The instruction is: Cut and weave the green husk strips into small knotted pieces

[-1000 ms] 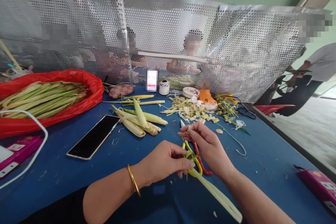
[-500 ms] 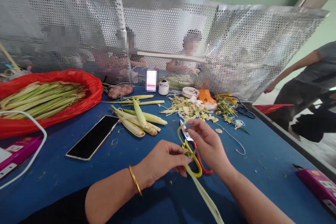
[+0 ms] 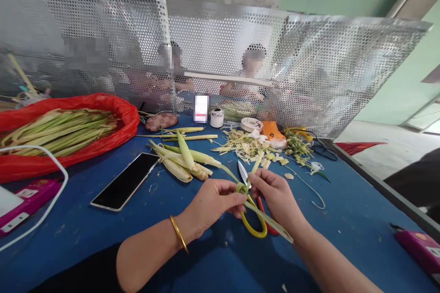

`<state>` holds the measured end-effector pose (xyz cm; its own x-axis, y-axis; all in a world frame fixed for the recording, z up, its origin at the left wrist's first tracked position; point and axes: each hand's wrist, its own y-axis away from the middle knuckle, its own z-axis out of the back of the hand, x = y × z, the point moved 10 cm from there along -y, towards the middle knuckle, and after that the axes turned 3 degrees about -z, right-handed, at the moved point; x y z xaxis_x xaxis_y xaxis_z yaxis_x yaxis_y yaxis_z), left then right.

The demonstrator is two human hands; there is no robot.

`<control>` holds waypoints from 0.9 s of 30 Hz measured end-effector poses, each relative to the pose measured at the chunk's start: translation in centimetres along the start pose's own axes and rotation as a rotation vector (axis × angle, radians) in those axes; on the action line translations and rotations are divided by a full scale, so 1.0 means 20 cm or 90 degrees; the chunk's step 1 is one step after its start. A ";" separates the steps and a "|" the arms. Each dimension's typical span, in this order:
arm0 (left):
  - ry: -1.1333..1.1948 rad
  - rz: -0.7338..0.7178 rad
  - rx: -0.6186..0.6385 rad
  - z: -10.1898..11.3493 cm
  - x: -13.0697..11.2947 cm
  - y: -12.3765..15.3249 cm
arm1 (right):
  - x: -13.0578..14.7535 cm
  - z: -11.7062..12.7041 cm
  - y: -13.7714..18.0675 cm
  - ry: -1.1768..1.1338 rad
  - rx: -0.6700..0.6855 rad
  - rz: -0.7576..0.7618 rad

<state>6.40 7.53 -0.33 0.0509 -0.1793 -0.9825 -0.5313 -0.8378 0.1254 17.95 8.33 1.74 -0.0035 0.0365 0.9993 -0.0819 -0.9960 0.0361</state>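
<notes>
Between my hands is a green leaf strip [image 3: 270, 220], looped into a knot-like twist, with loose ends sticking out up, to the left and to the lower right. My left hand [image 3: 220, 199] pinches the twist between thumb and fingers. On its right side my right hand [image 3: 275, 192] is closed with thumb and forefinger on the strip. Beneath the hands lie scissors [image 3: 256, 231] with one yellow and one red handle, blades pointing away and partly hidden. Beyond my left hand rests a small pile of pale husks [image 3: 177, 171].
A red plastic bag [image 3: 129, 119] of long leaf strips stands at left, near a black-screened phone [image 3: 125, 183]. Leaf scraps [image 3: 240, 142], a tape roll [image 3: 250, 124] and a white jar [image 3: 217, 118] lie toward a perforated metal screen [image 3: 220, 32]. Purple power strips [image 3: 417, 247] flank the table.
The upper end of the strip, curved before, now stands straighter, and another end points left. My right hand has closed in beside the twist. The person at right has mostly left view.
</notes>
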 end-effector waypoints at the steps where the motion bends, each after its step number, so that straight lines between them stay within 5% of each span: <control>1: 0.003 0.000 0.002 0.00 0.00 0.00 | 0.00 0.01 -0.01 0.000 -0.005 0.005; 8: 0.041 -0.016 -0.137 0.14 -0.06 0.00 | -0.14 0.01 -0.03 -0.175 0.002 -0.093; 11: 0.074 -0.037 -0.201 0.20 -0.08 0.00 | -0.15 -0.11 0.02 -0.103 0.095 -0.114; 14: 0.079 -0.061 -0.184 0.18 -0.08 0.00 | -0.12 -0.25 0.08 -0.031 0.194 -0.061; 20: 0.085 -0.034 -0.102 0.09 -0.07 0.00 | -0.11 -0.26 0.10 0.058 0.155 -0.011; 27: 0.066 -0.025 -0.197 0.20 -0.07 0.00 | -0.07 -0.30 0.17 0.156 0.217 0.053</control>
<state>3.06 9.85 0.42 0.1602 -0.1818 -0.9702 -0.2453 -0.9594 0.1393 11.71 5.29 0.36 -0.2358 -0.0683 0.9694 0.2624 -0.9649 -0.0042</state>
